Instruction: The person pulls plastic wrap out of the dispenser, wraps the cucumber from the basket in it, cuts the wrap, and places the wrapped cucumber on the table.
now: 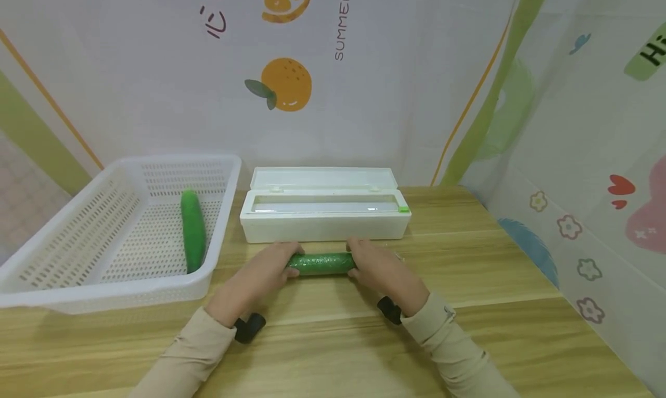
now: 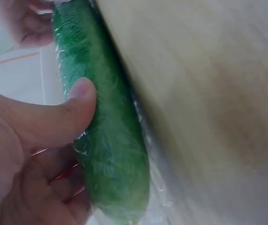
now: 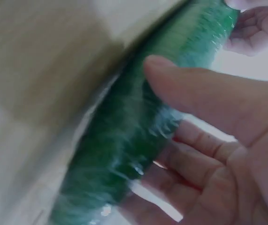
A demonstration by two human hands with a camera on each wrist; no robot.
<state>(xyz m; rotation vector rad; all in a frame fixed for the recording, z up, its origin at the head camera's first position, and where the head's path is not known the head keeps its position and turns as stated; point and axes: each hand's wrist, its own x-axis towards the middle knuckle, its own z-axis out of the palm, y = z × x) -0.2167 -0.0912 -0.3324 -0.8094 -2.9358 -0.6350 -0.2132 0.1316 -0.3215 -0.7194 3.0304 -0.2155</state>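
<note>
A green cucumber (image 1: 322,264) wrapped in shiny cling film (image 2: 108,159) lies crosswise, low over the wooden table. My left hand (image 1: 274,263) grips its left end, and my right hand (image 1: 376,263) grips its right end. In the left wrist view, the left thumb (image 2: 80,105) presses the wrapped side while the fingers curl behind. Likewise, the right wrist view has the right thumb (image 3: 185,84) across the cucumber with fingers underneath. Loose film sticks out past the left end. Just beyond the hands stands a white cling film box (image 1: 325,229) with its lid raised.
To the left is a white perforated basket (image 1: 221,236), with another cucumber (image 1: 193,230) leaning inside against its right side. The wooden table (image 1: 322,352) runs up to a printed curtain (image 1: 364,114) at the back and right. A green slider (image 1: 403,209) sits on the box's right end.
</note>
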